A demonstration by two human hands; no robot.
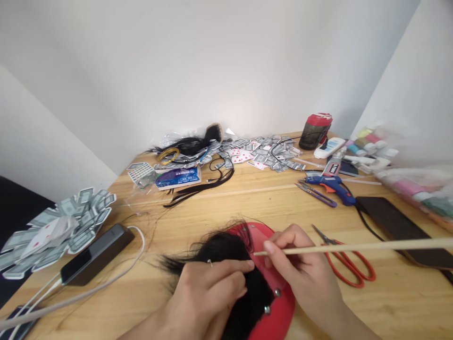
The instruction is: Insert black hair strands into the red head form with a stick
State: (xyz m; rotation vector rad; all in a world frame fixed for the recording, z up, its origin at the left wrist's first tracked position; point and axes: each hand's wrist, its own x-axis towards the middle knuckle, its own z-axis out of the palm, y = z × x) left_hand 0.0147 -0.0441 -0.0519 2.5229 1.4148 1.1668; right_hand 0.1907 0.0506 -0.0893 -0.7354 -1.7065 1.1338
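A red, rounded piece [286, 307] with silver studs lies at the front of the table, a thick tuft of black hair [221, 245] covering its left side. My left hand [205, 288] is closed over the hair, its index finger stretched across it and the other fingers bent. My right hand [306, 271] pinches a thin wooden stick [361, 246] near its pointed end. That tip is at the edge where the hair meets the red surface, close to my left index fingertip. The stick runs out of view to the right. The underside of the red piece is hidden.
Red-handled scissors [348, 264] lie right of my right hand, near a dark phone [399, 226]. Behind are a blue glue gun [331, 185] and purple snips [320, 196]. Cut cards [262, 151] are strewn at the back. A power bank [97, 255] with white cables sits left.
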